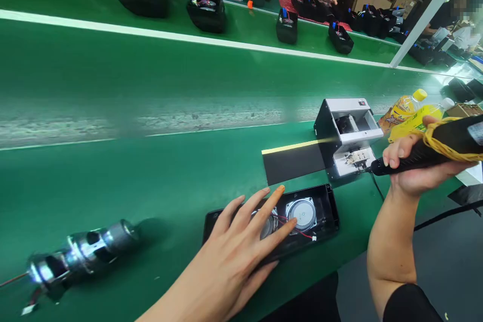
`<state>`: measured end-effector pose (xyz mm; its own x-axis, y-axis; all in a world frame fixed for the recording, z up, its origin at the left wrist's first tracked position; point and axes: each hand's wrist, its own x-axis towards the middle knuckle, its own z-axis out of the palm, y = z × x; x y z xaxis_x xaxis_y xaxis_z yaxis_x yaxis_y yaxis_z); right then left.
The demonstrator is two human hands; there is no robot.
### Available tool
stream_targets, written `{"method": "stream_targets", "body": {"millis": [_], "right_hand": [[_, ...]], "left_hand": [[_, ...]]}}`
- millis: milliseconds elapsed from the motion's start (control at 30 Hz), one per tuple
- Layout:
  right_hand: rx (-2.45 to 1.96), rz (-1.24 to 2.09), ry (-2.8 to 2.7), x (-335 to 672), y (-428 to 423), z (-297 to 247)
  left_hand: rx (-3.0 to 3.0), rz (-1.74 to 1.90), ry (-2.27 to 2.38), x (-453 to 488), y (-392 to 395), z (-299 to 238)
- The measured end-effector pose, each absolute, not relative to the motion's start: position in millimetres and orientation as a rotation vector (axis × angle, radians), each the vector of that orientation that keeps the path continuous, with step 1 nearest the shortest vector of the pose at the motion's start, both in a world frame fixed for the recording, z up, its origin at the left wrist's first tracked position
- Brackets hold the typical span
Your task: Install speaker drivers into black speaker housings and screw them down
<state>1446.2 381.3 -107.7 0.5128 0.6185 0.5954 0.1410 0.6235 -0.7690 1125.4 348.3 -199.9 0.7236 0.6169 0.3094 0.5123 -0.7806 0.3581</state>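
Head view: black speaker case [324, 211] lying open under left hand [241, 246], fingers spread flat over its speakers. Right hand [411, 166], fingers wrapped round electric screwdriver [433, 146], tip at screw feeder [349, 136] just beyond. Probably picking a screw; next, careful aim into case.

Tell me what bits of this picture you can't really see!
Head view:
- The left speaker in the black case: the left hand covers most of it.
- The screwdriver: its back end is cut off by the right edge, and the right hand wraps its middle.
- The shiny metal tool at lower left: blurred.
- The bottles: partly hidden behind the screwdriver and hand.
- The far black boxes: contents too small.
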Motion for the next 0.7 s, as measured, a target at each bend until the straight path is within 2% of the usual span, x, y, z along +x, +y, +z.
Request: {"method": "stream_targets", "body": {"millis": [200,367,533,700], "right_hand": [[-0.703,0.411,-1.075,1427.8,359.9,-93.4],[-0.654,0.784,-1.126,1388.5,352.3,-83.4],[-0.573,1.023,-1.202,1345.8,367.2,-103.8],[-0.608,1.039,-1.238,1327.1,381.7,-129.6]], "left_hand": [[2.741,0.483,0.9,1123.1,346.1,-186.9],[2.817,0.35,0.845,1123.9,349.3,-176.7],[2.823,0.317,0.84,1125.9,347.2,-181.5],[2.777,0.32,0.852,1127.9,348.9,-184.3]]}}
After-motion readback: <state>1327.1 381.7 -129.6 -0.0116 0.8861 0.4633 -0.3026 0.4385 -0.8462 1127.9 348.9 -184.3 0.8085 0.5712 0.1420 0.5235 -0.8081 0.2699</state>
